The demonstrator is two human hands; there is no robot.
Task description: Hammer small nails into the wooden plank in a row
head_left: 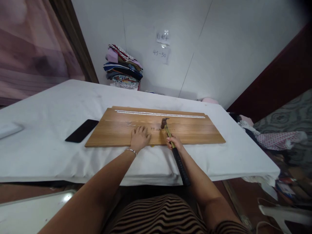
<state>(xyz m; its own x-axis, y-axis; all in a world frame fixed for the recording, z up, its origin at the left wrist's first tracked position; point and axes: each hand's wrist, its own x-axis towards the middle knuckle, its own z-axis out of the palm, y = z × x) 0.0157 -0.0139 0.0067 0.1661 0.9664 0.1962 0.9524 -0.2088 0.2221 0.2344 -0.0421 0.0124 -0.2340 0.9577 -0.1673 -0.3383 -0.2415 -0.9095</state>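
So there's a long wooden board (pixel 195 130) lying lengthwise on a table (pixel 234 156) with a white cloth over it, sitting between the far edge and the near edge, well in from both ends. The left hand (pixel 140 138) is palm down on the board with the fingers spread out, pressing rather than gripping, near the board's front edge and left of its middle. There's a shiny bracelet (pixel 133 151) on that wrist. The right hand (pixel 174 143) is wrapped around a hammer (pixel 179 162), up on the yellowish part of the handle, so the black grip end sticks back past the table's near edge. The hammer's head is over the middle of the board, and honestly I can't tell if it's touching the wood. Just right of the left fingertips there's a row of small nails (pixel 153 129) running toward the hammer, too tiny to say how deep they sit. A few loose nails (pixel 131 124) lie just beyond the left hand. Two thin white strips (pixel 159 113) run along the board's far edge. Off the board's left end is a flat black slab (pixel 82 131), kinda phone-like, and a pile of folded fabric (pixel 123 66) is stacked up at the table's far edge, left of center, against the wall (pixel 146 19).
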